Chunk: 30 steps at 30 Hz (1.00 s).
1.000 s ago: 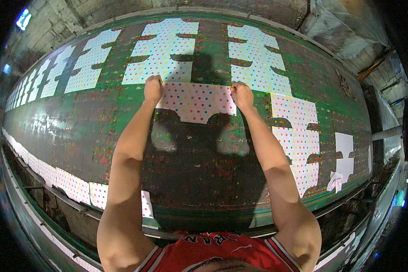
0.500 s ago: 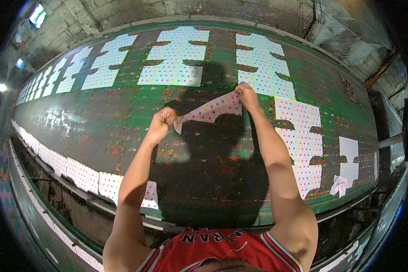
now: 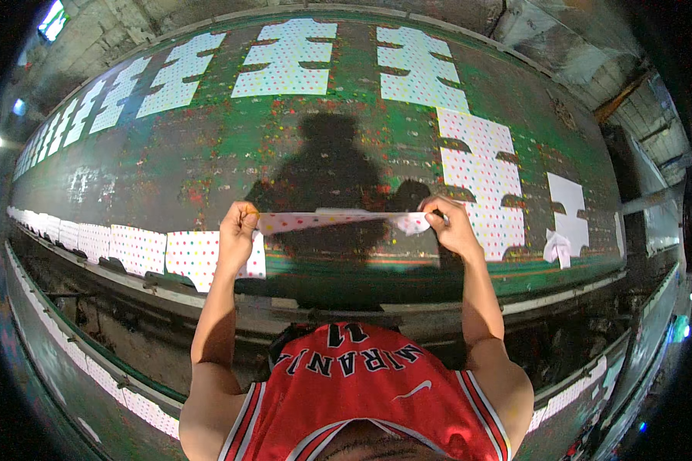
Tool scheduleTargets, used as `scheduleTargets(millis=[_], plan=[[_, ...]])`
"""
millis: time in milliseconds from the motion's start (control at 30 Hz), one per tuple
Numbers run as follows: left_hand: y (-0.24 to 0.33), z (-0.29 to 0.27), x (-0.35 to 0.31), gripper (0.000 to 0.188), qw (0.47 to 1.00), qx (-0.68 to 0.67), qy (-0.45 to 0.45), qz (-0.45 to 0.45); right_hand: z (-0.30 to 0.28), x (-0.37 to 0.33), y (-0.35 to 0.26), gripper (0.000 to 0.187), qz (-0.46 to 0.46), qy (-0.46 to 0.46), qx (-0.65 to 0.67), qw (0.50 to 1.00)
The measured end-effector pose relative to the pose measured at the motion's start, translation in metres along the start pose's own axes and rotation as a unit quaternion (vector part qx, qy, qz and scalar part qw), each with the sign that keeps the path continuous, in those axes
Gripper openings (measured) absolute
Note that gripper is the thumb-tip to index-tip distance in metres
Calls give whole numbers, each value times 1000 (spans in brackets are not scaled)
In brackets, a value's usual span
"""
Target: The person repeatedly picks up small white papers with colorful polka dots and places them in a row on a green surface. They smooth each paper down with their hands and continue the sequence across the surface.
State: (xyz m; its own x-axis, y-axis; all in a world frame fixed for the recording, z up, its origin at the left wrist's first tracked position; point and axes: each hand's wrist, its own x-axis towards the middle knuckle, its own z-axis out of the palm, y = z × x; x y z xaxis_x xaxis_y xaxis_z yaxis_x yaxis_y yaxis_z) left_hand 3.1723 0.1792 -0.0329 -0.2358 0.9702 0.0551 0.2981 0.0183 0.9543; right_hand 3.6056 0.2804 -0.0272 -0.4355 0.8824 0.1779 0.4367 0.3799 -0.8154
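Between my two hands a white fabric piece with coloured dots (image 3: pixel 307 221) is stretched taut above the near part of the long table. My left hand (image 3: pixel 239 227) pinches its left end; my right hand (image 3: pixel 450 224) pinches the right end, where some cloth bunches below the fingers. Under my left hand lies the right end of a dotted fabric panel (image 3: pixel 200 255) at the table's near edge. A column of dotted, notched fabric panels (image 3: pixel 480 180) lies flat beyond my right hand.
The long green and dark table (image 3: pixel 154 165) is speckled with paint. More dotted cut panels (image 3: pixel 288 58) lie along its far side. At the right are a plain white panel (image 3: pixel 567 201) and a crumpled white cloth (image 3: pixel 557 247). A rail (image 3: pixel 569 296) runs along the near edge.
Both hands have come back toward me with the fabric piece and moved farther apart. The fabric hung slanted before and now stretches nearly level. The view has shifted too.
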Motion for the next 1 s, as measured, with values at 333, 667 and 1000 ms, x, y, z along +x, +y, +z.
scheduleTargets(millis=[333, 667, 1000], plan=[[-74, -3, -40, 8, 995, 31, -79, -48, 98, -90, 21, 20, 101, 133, -19, 986], [-128, 15, -16, 18, 970, 231, -52, -61, 165, -72, 53, 61, 158, 184, -175, 954], [-134, 21, -12, 27, 962, 266, 14, 67, 155, -66, 62, 39, 237, 180, -146, 943]])
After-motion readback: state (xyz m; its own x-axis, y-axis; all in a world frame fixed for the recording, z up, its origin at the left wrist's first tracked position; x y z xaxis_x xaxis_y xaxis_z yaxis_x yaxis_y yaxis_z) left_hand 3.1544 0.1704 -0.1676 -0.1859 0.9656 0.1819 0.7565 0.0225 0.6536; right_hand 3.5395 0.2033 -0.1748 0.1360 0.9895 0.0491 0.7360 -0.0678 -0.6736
